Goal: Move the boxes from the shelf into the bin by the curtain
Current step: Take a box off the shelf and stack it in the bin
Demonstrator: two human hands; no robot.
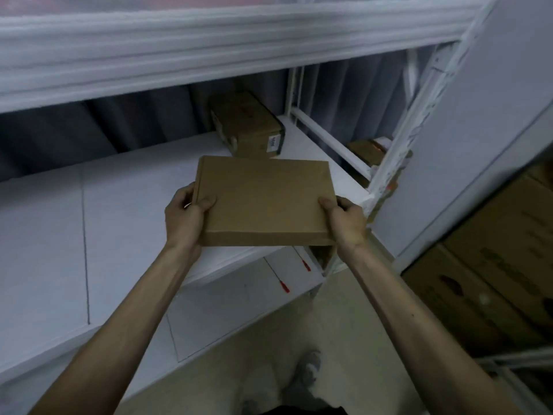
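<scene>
The flat brown cardboard box [264, 202] is lifted over the front edge of the white shelf board [119, 205], with the left hand [185, 217] and right hand [344, 223] each clamped on a near corner. A taped brown carton [248, 127] at the shelf's back right corner is not yet moved. No bin is in view, so the carry seems barely begun.

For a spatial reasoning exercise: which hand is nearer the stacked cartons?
Right. The right hand grips the box on the side toward the cartons; the left hand grips its opposite side, farther away.
</scene>
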